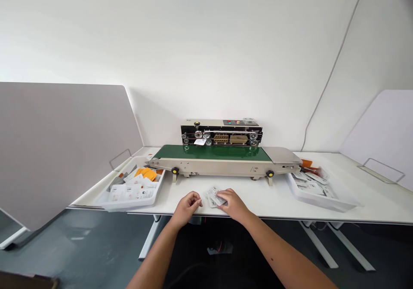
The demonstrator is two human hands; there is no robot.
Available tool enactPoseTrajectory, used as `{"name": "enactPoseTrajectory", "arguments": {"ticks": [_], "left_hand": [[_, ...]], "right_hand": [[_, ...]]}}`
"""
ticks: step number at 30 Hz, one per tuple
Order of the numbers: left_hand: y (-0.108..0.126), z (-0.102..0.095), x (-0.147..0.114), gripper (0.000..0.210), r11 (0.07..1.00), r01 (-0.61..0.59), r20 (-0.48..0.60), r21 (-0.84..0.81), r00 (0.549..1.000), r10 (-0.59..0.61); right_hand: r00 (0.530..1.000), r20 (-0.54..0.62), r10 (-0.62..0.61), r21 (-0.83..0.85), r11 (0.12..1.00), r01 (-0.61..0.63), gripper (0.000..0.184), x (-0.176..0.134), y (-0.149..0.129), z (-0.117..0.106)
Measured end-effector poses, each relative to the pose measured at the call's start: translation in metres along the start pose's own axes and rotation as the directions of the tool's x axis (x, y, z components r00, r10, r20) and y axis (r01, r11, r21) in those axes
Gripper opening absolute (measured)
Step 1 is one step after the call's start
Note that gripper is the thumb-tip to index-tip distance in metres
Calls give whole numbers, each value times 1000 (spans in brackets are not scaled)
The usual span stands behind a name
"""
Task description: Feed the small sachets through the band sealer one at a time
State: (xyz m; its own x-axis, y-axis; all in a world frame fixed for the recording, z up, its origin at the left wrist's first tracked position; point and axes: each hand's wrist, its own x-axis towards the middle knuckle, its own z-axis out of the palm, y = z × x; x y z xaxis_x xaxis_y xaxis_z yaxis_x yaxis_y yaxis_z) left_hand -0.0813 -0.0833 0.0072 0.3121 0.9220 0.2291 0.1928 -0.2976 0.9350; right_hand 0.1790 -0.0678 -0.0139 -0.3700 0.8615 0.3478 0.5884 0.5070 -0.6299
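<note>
A few printed packets (212, 196), overlapping near the front of the worktop (201, 183), are pinched in my right hand (235, 204); my left hand (188, 206) curls beside them, its hold, if any, unclear. A slack pinch could spill some over the edge.

Pale boards flank a white table

A white wall (200, 48) spans the far side; down its right part a grey cable (332, 67) slants leftward to the table (348, 173). At left stands a large grey board (61, 147) with rounded corners, a wire loop (119, 156) by its lower right edge. A paler board (387, 125) stands at right, with another wire loop (386, 167) below. Light metal legs (319, 244) rest on the dark floor (80, 237). At near left, a brown object (26, 281) is cut off by the view's edge.
</note>
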Motion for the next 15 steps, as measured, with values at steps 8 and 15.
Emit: {"name": "enactPoseTrajectory", "arguments": {"ticks": [8, 15], "left_hand": [[-8, 2, 2, 23, 1000, -7, -41, 7, 999, 7], [-5, -1, 0, 41, 995, -82, -24, -62, 996, 80]], "right_hand": [[942, -325, 87, 154, 987, -38, 33, 9, -8, -5], [985, -83, 154, 377, 919, -112, 33, 9, -43, 2]]}}
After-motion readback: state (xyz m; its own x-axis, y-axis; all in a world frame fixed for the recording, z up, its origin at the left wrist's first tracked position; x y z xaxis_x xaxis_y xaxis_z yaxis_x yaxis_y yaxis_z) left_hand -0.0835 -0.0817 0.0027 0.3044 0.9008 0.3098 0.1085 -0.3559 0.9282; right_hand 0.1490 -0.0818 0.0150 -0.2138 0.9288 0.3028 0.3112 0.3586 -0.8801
